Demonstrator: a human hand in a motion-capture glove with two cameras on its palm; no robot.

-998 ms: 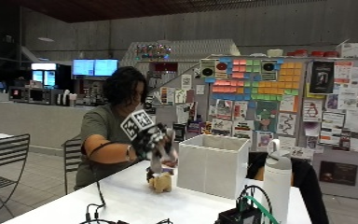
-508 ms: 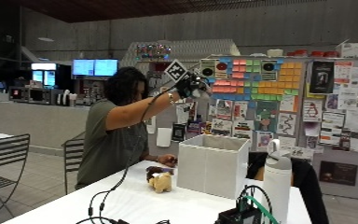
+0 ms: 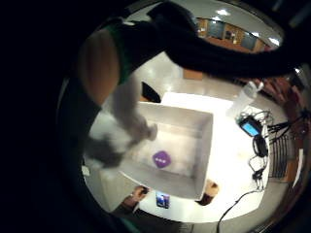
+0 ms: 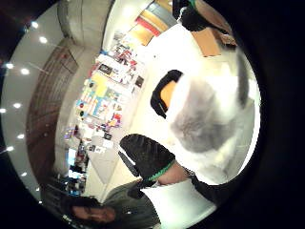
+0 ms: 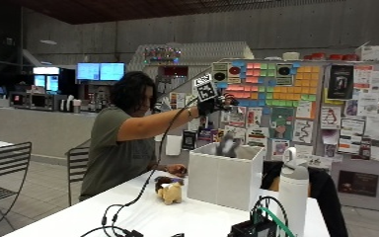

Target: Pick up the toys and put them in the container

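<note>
Person: seated at the white table [image 5: 143,212], gloved right arm raised and stretched out over the open white box-shaped container [image 5: 225,175].
Gloved right hand [image 5: 217,102]: held high above the container's opening; whether its fingers are curled or straight cannot be told, and nothing shows between them.
Grey-and-white plush toy [image 5: 226,146]: below that hand and apart from it, at the container's rim, partly inside; in the little-finger palm view it hangs blurred over the container's inside [image 3: 124,124].
Purple many-sided toy [image 3: 161,159]: on the container's floor.
Tan plush animal toy [image 5: 171,191]: on the table just beside the container's wall, a dark brown plush toy [image 5: 161,182] touching it.
Bare left hand [image 5: 175,170]: low at the table edge, near those two toys, fingers unclear.
White bottle [image 5: 292,195]: upright, on the container's other side.
</note>
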